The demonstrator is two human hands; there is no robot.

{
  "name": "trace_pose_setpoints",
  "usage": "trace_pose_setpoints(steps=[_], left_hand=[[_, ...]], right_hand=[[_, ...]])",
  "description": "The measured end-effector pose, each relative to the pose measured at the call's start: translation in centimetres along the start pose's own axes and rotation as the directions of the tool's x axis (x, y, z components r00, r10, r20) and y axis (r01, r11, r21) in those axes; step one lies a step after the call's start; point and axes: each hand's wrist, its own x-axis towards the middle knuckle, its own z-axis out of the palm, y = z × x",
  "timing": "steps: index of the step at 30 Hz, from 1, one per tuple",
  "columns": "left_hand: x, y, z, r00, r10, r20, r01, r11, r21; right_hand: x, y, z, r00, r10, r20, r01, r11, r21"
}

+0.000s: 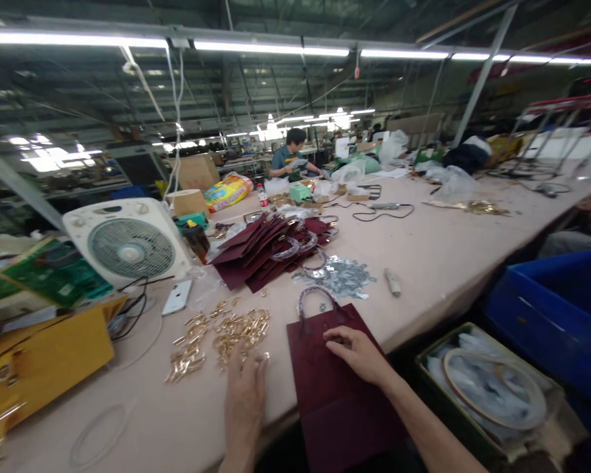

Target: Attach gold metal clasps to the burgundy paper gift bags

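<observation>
A dark red paper bag (325, 387) with a wrapped handle lies flat at the table's near edge. My right hand (357, 353) rests on its upper part, fingers stretched out flat, holding nothing. My left hand (245, 394) lies on the table just left of the bag, fingers extended toward a scatter of gold metal clips (226, 332). Whether its fingertips pinch a clip is hard to see. Farther back sits a pile of dark red bags (270, 249) and a heap of silver metal pieces (339, 276).
A white box fan (128, 246) and a white phone (177, 297) stand at left, beside a yellow box (44, 361). Blue bin (556, 315) and a green crate (487, 394) sit right of the table. A person (288, 154) works at the far end.
</observation>
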Motion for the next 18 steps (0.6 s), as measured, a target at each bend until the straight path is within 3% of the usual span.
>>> trace_pose_setpoints(steps=[3,5,8,10,14,18], left_hand=[[0.1,1.1,1.1,0.998,0.061,-0.008,-0.061,0.987,-0.147],[0.0,2.9,2.0,0.99,0.129,0.064,-0.11,0.964,-0.243],[-0.1,6.7,3.6,0.94,0.262,0.219,-0.172,0.918,-0.359],[0.0,9.0,4.7,0.905,0.334,0.264,-0.204,0.885,-0.419],[0.5,11.2,6.0,0.911,0.29,0.292,-0.134,0.88,-0.456],[0.3,10.8,6.3,0.901,0.243,0.359,-0.053,0.884,-0.464]], right_hand=[[0.2,-0.3,-0.4,1.0,0.015,-0.014,-0.014,0.997,0.078],[0.1,-0.4,-0.6,1.0,0.003,-0.007,-0.002,0.989,0.148],[-0.3,-0.4,-0.9,0.999,-0.017,0.031,0.009,0.97,0.242],[-0.6,-0.2,-1.2,0.998,-0.032,0.053,0.017,0.967,0.253],[-0.9,0.1,-1.5,0.996,-0.084,0.01,0.08,0.976,0.204],[-1.0,0.0,-1.2,0.991,-0.133,0.007,0.131,0.98,0.149]])
